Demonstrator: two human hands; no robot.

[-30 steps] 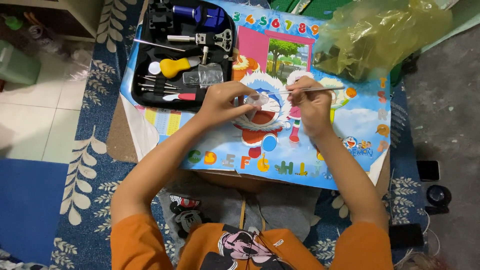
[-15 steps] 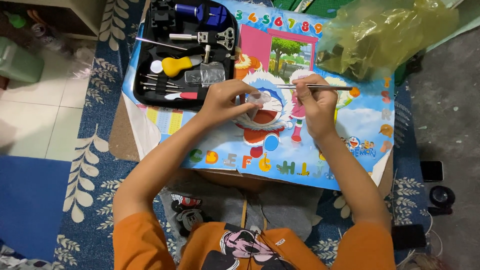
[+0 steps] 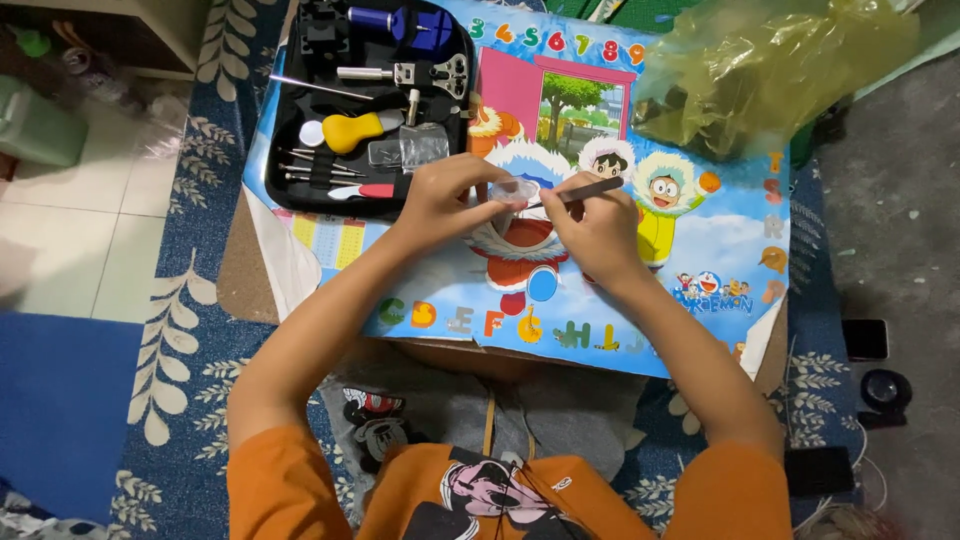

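I see left hand (image 3: 440, 200) pinching small clear packet (image 3: 515, 190); right hand (image 3: 590, 225) gripping thin dark tool (image 3: 580, 192), tip at packet. Prying step, I judge; next needs steady tip.

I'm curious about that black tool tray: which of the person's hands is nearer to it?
Left. The left hand sits just beside the tray, near its lower right corner. The right hand, holding a thin tool, is farther off over the cartoon mat.

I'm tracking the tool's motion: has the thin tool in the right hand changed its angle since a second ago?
Yes. The thin tool was level; now it slopes, against the cartoon mat.
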